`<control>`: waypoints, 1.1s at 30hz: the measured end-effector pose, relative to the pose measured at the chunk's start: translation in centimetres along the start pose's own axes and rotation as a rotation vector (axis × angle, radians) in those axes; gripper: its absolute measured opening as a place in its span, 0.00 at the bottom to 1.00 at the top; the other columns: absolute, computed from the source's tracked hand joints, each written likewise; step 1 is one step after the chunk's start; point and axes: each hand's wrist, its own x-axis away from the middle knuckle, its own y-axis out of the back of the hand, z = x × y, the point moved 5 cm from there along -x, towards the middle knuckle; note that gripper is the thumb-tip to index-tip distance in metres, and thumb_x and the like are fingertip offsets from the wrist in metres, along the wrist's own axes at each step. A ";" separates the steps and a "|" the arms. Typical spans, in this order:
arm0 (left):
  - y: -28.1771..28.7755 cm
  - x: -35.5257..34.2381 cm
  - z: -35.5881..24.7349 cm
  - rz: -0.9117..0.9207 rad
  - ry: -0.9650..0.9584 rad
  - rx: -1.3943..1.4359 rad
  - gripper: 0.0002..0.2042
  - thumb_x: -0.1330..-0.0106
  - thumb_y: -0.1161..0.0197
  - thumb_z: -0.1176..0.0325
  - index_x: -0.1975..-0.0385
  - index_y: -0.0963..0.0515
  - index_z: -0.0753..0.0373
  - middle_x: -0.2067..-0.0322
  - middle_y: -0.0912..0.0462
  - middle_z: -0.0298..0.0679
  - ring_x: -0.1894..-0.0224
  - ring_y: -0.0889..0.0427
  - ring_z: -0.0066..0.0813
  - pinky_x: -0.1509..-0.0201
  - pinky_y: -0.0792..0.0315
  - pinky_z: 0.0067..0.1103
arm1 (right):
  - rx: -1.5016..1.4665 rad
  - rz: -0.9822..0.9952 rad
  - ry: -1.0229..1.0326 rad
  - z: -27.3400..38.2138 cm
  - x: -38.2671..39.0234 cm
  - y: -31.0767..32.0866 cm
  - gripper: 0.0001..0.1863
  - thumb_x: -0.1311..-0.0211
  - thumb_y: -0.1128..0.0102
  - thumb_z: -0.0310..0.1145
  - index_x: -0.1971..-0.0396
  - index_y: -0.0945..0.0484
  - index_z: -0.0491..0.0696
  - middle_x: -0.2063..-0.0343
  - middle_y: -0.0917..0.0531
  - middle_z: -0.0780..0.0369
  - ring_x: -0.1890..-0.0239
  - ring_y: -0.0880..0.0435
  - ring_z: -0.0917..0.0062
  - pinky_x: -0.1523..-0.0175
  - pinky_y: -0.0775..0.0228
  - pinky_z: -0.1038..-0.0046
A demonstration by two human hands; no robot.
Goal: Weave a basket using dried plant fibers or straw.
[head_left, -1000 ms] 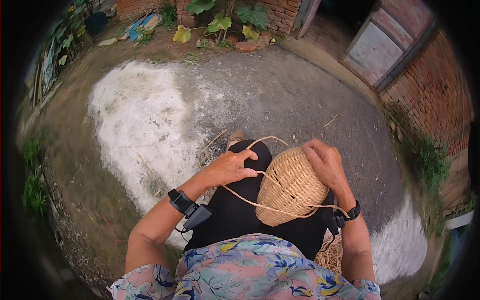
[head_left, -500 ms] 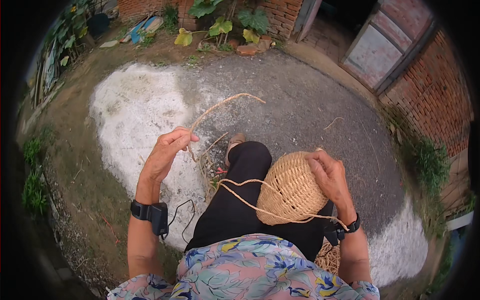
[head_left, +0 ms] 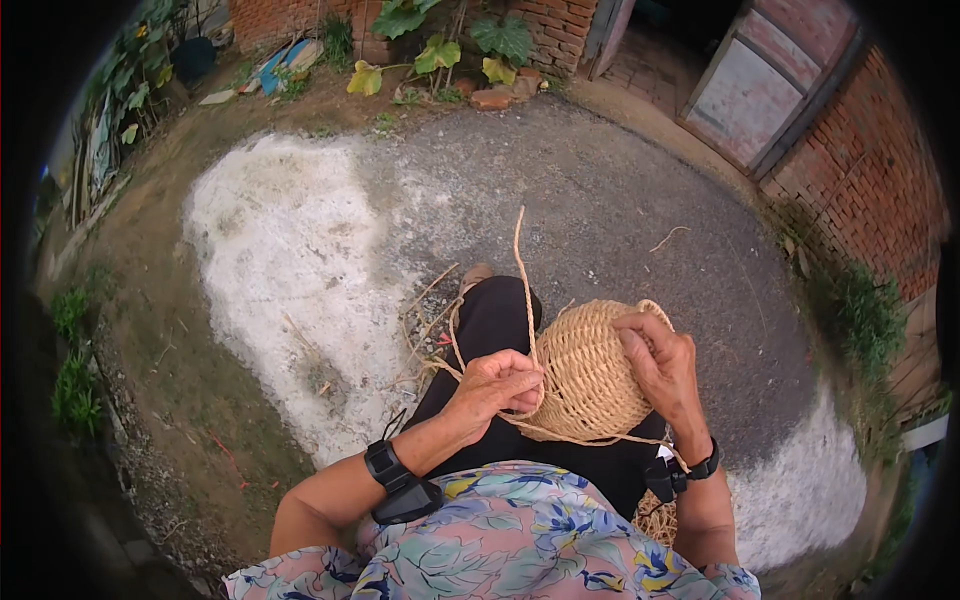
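Note:
A tan woven straw basket (head_left: 592, 375) rests on my lap, over dark trousers. My right hand (head_left: 655, 365) grips its right side at the rim, fingers curled over the weave. My left hand (head_left: 500, 388) is beside the basket's left side, thumb and fingers pinched on a straw cord (head_left: 524, 270). One end of that cord sticks up past my knee. More cord loops from below the left hand towards the ground. Another strand runs under the basket's near edge towards my right wrist. The inside of the basket is hidden.
A pile of loose straw (head_left: 656, 518) lies beside my lap at the lower right. Straw scraps (head_left: 428, 310) lie near my shoe. Ahead are leafy plants (head_left: 437, 55), a brick wall (head_left: 545, 35) and an open doorway with a worn door (head_left: 745, 98).
My left hand has come right and nearer, from over the white ground to the basket's side, bringing the cord with it. My right hand stays on the basket.

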 end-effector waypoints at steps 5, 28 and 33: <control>-0.5 -0.3 -0.5 -0.064 -0.025 0.044 0.06 0.32 0.37 0.70 0.61 0.25 0.64 0.69 0.18 0.36 0.68 0.17 0.20 0.63 0.19 0.17 | 0.015 -0.030 0.044 -0.1 0.0 -0.1 0.07 0.36 0.40 0.32 0.63 0.17 0.47 0.78 0.16 0.58 0.77 0.15 0.72 0.70 0.28 0.73; -1.7 -1.0 -1.4 -0.266 -0.157 -0.479 0.08 0.39 0.36 0.75 0.62 0.27 0.62 0.77 0.25 0.28 0.80 0.29 0.13 0.77 0.31 0.14 | 0.109 -0.147 0.139 0.8 0.1 0.1 0.03 0.40 0.38 0.30 0.66 0.17 0.50 0.82 0.19 0.59 0.81 0.17 0.69 0.74 0.28 0.71; -2.3 -0.9 -1.7 -0.401 -0.524 -0.831 0.07 0.43 0.41 0.79 0.65 0.27 0.64 0.78 0.25 0.33 0.81 0.30 0.18 0.76 0.35 0.21 | 0.125 -0.159 0.177 1.2 0.1 0.2 0.03 0.40 0.37 0.30 0.67 0.17 0.50 0.83 0.18 0.58 0.81 0.17 0.68 0.75 0.28 0.70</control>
